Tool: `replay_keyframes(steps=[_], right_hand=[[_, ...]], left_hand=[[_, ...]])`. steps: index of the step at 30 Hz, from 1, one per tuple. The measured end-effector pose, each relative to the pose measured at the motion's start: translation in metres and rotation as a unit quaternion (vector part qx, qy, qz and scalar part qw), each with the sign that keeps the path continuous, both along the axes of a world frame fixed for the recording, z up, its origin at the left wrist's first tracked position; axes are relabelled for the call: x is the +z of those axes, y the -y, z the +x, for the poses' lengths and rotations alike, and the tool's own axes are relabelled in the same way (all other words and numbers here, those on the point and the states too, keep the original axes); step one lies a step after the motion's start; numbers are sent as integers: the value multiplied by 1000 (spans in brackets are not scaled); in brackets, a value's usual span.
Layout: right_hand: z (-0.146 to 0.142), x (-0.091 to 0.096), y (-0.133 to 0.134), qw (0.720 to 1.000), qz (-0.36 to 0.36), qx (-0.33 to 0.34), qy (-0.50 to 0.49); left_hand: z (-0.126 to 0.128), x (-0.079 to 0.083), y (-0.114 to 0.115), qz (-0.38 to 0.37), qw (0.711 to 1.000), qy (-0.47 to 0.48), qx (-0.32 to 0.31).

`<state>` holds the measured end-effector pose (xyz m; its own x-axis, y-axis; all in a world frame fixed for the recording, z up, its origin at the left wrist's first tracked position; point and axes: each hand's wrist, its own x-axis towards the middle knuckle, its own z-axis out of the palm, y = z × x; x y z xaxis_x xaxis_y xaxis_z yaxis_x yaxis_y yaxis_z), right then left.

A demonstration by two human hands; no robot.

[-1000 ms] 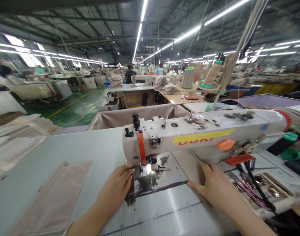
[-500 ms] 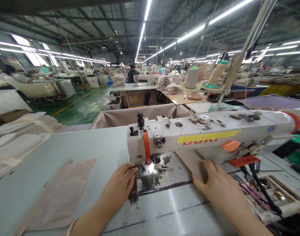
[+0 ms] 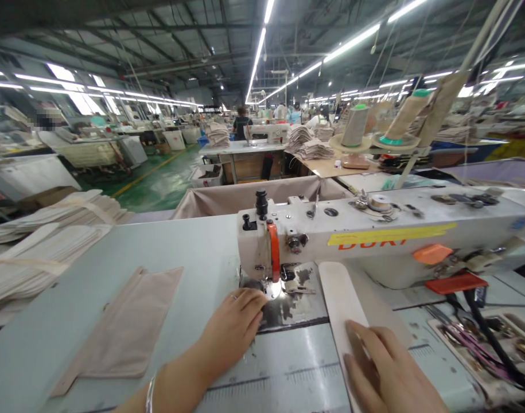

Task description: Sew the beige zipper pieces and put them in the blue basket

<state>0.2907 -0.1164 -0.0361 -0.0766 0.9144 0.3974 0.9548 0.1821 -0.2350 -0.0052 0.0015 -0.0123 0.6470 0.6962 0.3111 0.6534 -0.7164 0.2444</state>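
Note:
My left hand [image 3: 238,321] lies at the sewing machine's [image 3: 296,229] needle plate. Its fingers stretch forward, fingertips touching the metal just beside the presser foot [image 3: 274,287]; I see nothing held in it. To the right of the needle, my right hand [image 3: 391,367] grips a long beige fabric piece [image 3: 342,298] between thumb and fingers. A paler, round-ended strip faces up along its left side. More of the beige cloth lies behind this hand, under the machine arm. Another beige sewn fabric panel [image 3: 128,327] lies flat on the table, left of my left hand.
Scissors [image 3: 473,344] and small metal parts lie in a tray [image 3: 516,321] on the right. Stacked pale fabric pieces [image 3: 51,246] stand at the far left. Thread cones [image 3: 357,129] rise behind the machine. A cloth-lined bin [image 3: 253,195] borders the table's back edge. Other people work farther off.
The view has shifted, so the machine appears farther right. My right hand has drawn the beige piece towards me, baring its pale strip. The brown gap beside my left fingers no longer shows.

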Motion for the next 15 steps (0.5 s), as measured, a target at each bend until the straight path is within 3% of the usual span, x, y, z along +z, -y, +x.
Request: replay_keyframes(steps=[6,11,15], right_hand=[[-16,12,-27,994,10,-65,89],[-8,10,-36,992,-58,-53,101],[-3,12,-38,991,-61,-51,108]], left_hand=[[0,0,-3,-1,1000,-11,-11],[-1,0,-3,-12,1000,-8,-17],[-2,-1,-2,-9,1000,-2,-20]])
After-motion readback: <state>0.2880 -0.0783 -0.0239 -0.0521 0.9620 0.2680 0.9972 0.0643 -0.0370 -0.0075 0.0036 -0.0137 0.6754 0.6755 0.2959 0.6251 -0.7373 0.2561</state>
